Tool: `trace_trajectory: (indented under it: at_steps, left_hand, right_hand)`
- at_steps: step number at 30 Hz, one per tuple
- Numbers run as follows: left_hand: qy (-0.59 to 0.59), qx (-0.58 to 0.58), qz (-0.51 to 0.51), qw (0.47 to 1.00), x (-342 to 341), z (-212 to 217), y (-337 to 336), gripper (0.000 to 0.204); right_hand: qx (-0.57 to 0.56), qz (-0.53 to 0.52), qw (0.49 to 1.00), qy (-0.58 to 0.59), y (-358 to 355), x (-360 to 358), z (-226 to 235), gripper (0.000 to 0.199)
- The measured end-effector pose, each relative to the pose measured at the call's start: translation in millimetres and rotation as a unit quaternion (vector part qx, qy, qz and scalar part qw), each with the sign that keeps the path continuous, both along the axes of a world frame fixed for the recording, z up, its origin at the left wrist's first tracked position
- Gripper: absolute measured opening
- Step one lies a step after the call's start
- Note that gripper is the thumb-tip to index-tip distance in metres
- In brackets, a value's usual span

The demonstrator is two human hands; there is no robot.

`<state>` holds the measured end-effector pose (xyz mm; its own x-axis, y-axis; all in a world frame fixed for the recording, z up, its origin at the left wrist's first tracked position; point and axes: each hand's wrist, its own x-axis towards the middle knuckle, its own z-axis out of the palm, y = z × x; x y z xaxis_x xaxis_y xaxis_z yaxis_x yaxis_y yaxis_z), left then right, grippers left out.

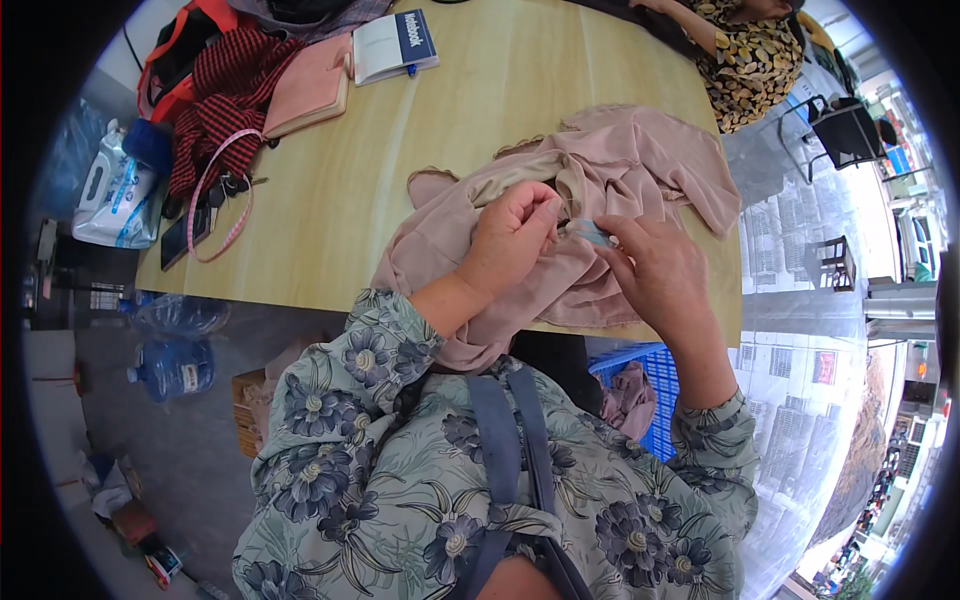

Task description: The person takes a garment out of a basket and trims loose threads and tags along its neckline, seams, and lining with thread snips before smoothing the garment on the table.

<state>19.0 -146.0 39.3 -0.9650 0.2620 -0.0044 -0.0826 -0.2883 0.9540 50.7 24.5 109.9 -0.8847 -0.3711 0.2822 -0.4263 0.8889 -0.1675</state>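
A dusty-pink garment (pixel 440 235) of thin cloth lies crumpled over the table's near edge and hangs down toward my lap. My left hand (pixel 510 240) is closed in a pinch at the middle of the garment, on a gathered part of the cloth. Close to its right, my right hand (pixel 655 270) has thumb and forefinger closed on a small light-blue item (pixel 588 232), whose kind I cannot make out. The item's tip points toward my left hand, over the cloth.
On the wooden table (pixel 330 225) are a pink notebook (pixel 308 88), a white-and-blue notebook (pixel 390 50), a pink tape measure (pixel 204 215), keys, a phone (pixel 185 237) and red-black checked cloth (pixel 235 70). Another person (pixel 750 65) sits at far right. A blue basket (pixel 658 400) stands below.
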Motion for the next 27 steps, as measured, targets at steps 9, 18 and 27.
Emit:
trace_trajectory:
  at_steps: [9, 18, 27]
  left_hand:
    - [0.019, 0.033, 0.024, 0.999, -5, 20, -11, 0.011]
    - [0.035, 0.019, 0.021, 0.999, -3, 21, -11, 0.011]
    - [0.05, 0.038, 0.008, 0.998, 1, 22, -6, 0.01]
  right_hand:
    - [-0.006, 0.0, 1.0, -0.014, -2, 6, -1, 0.023]
    - [-0.018, -0.026, 0.999, -0.007, 0, 6, -3, 0.022]
    - [0.005, -0.02, 1.0, 0.023, -4, -5, -11, 0.016]
